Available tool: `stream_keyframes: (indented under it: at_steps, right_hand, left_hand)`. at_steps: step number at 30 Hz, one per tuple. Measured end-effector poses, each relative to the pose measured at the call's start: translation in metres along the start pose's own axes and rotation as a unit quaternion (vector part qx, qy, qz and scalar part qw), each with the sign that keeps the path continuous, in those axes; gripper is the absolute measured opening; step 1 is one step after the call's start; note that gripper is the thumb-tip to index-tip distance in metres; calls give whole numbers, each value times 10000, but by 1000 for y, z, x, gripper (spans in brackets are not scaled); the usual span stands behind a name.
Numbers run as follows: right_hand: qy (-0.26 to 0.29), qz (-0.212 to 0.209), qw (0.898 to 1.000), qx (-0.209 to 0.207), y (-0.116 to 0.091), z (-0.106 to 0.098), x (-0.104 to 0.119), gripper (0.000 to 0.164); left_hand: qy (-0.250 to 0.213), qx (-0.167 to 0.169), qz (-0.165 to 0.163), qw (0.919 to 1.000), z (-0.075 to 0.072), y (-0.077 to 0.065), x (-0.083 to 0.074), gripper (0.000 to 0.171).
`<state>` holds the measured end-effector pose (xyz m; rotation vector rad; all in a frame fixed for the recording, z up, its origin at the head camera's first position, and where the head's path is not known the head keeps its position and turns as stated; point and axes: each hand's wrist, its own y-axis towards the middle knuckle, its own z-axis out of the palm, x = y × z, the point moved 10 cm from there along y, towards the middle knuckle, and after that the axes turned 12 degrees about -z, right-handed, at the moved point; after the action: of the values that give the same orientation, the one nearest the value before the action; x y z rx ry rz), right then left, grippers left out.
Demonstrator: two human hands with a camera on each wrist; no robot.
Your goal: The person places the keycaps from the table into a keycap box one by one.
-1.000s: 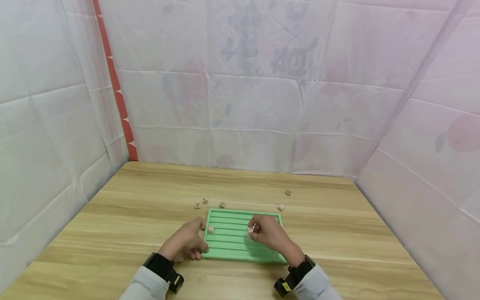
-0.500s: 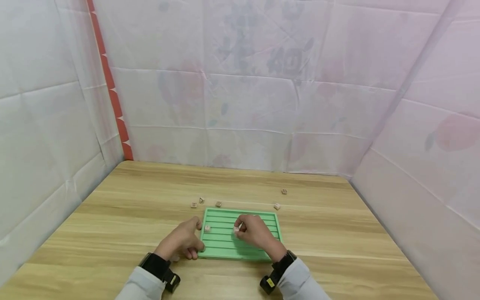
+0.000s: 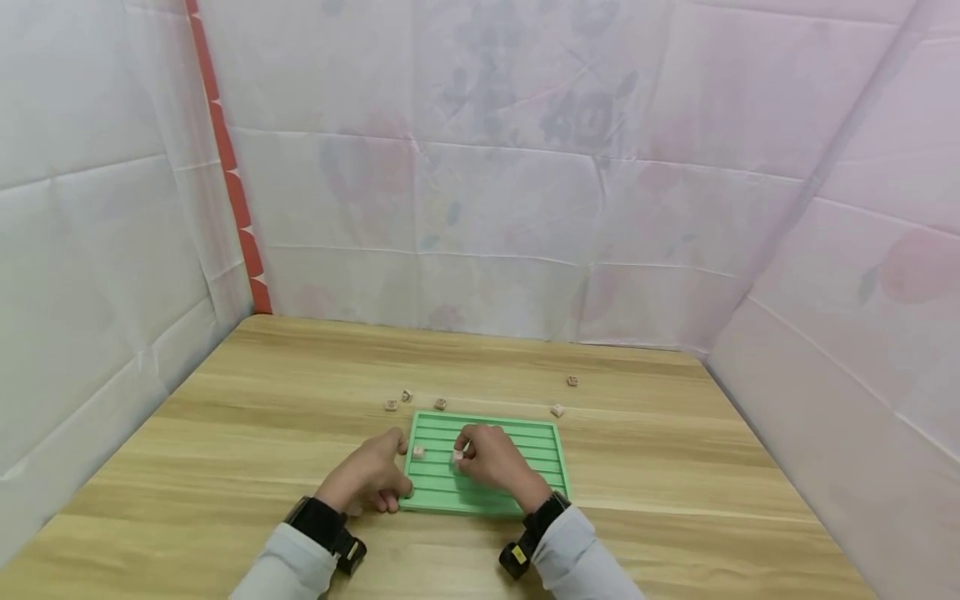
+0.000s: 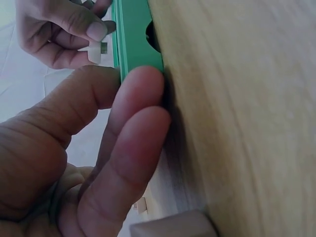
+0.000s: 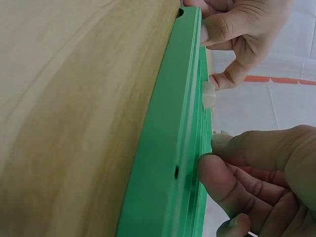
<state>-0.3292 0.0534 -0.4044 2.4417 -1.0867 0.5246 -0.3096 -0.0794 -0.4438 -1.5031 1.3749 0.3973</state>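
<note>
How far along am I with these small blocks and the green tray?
Looks done: one block sits on the tray, near its left edge. In hand: the right hand pinches another block over it. Remaining: apparently the five loose blocks on the table.

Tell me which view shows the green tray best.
The head view: most of the green tray and its grooves show, though the right hand covers part. The left wrist view shows part of one edge; the right wrist view, mainly a side wall.

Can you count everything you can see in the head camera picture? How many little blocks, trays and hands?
Little blocks: 7
Green tray: 1
Hands, left hand and right hand: 2
Total: 10
</note>
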Motion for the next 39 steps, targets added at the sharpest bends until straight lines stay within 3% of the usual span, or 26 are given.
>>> stream_keyframes:
  at_steps: [14,31,39]
  right_hand:
    - [251,440,9987,86,9,10,-1,7]
    - [-278,481,9981,266,23,21,5,9]
    - [-348,481,9975,388,27,28,5,11]
  left_hand:
    - [96,-56,-14,9999,4,0,-5,48]
    - [479,-62,-22,9988,2,1,-5,47]
    - [415,-35,-92,9991,2,2,-4,47]
